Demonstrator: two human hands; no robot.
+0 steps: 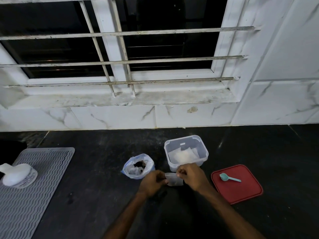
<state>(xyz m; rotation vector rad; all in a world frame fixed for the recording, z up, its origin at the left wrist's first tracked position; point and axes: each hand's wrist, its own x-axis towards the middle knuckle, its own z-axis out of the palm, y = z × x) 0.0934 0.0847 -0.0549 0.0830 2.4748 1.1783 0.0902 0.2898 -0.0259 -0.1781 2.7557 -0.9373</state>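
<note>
A person's 2 bare arms reach in from the near edge over a dark surface (103, 169). The left grip (152, 181) and right grip (191, 176) each pinch an upper corner of a small clear pouch (174, 181), fingers curled onto it, just near of an open clear container (204, 153). A blue-tinted plastic bag (138, 167) stands just left. To the right, a teal spoon (229, 177) lies on a red lid (241, 192). A grey ridged mat (34, 195) lies far left.
</note>
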